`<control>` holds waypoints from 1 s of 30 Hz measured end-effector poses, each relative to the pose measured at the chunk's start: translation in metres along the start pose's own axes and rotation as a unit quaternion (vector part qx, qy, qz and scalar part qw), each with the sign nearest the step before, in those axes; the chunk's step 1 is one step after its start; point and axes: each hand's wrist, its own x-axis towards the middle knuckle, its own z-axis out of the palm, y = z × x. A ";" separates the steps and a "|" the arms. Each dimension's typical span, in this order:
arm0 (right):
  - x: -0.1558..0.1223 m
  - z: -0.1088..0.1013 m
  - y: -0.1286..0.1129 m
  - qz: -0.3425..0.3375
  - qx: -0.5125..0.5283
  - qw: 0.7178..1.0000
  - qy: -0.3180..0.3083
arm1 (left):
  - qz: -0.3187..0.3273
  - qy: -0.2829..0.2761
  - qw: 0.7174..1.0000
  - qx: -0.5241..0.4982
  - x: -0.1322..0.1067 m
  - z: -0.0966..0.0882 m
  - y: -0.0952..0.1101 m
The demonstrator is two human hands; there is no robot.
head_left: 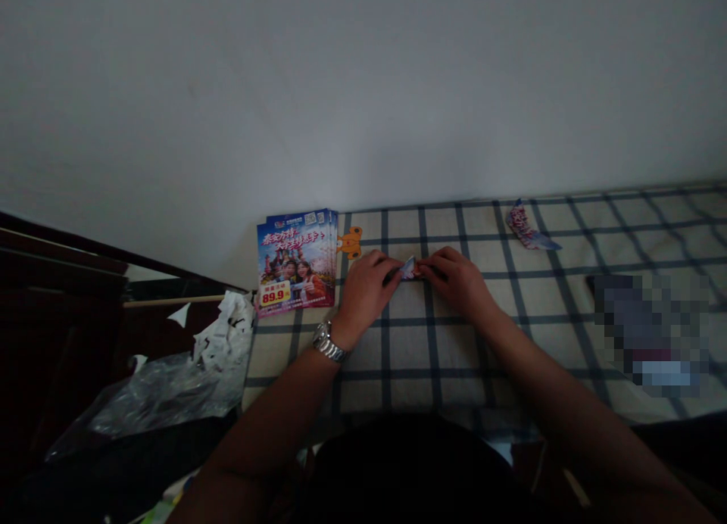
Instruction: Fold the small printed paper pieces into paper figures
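Observation:
A small folded piece of printed paper (407, 269) sits on the checked cloth between my two hands. My left hand (364, 285) pinches its left end, and my right hand (457, 282) pinches its right end. A metal wristwatch (328, 341) circles my left wrist. Left of my left hand lies a stack of glossy colour flyers (295, 263), with an orange paper cut-out (349, 242) beside it. Another creased strip of printed paper (528, 230) lies farther right, near the wall, out of reach of my fingers.
The checked cloth (454, 342) runs along a white wall (363, 85). A blurred, pixelated object (650, 335) lies on its right side. Off its left edge are torn white paper (224, 335), a clear plastic bag (164, 395) and a wooden stick (170, 300).

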 end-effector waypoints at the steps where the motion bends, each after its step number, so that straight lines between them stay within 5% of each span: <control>1: 0.000 0.000 0.000 0.003 0.001 1.000 -0.001 | 0.001 -0.001 1.000 -0.001 0.000 0.000 0.000; 15: -0.002 0.009 0.005 -0.032 -0.060 0.998 -0.008 | -0.002 -0.007 1.000 -0.022 0.001 0.003 0.001; 30: -0.001 0.004 0.001 -0.039 -0.016 0.999 -0.027 | -0.001 0.002 1.000 -0.031 -0.001 0.006 0.001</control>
